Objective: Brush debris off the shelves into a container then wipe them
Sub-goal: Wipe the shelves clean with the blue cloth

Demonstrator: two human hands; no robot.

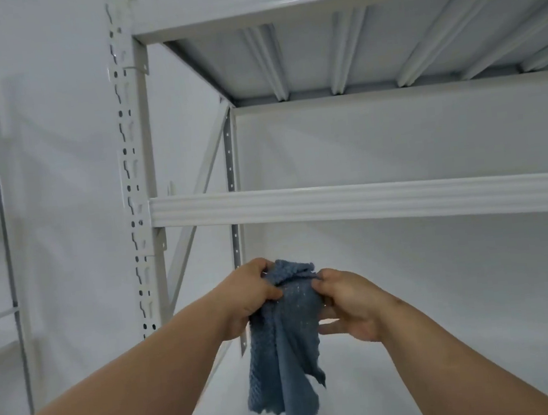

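Both hands, left hand [252,296] and right hand [349,303], pinch the blue cloth [283,340] hanging lengthwise; the shelf beam [365,200] lies above and farther off, nearer neither.

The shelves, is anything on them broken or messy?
Nothing stands out. The white shelf beam looks straight and undamaged, and no debris shows. The left hand and right hand just hold a blue cloth hanging loosely between them.

head view faces close white shelving [366,203], angled slightly upward.
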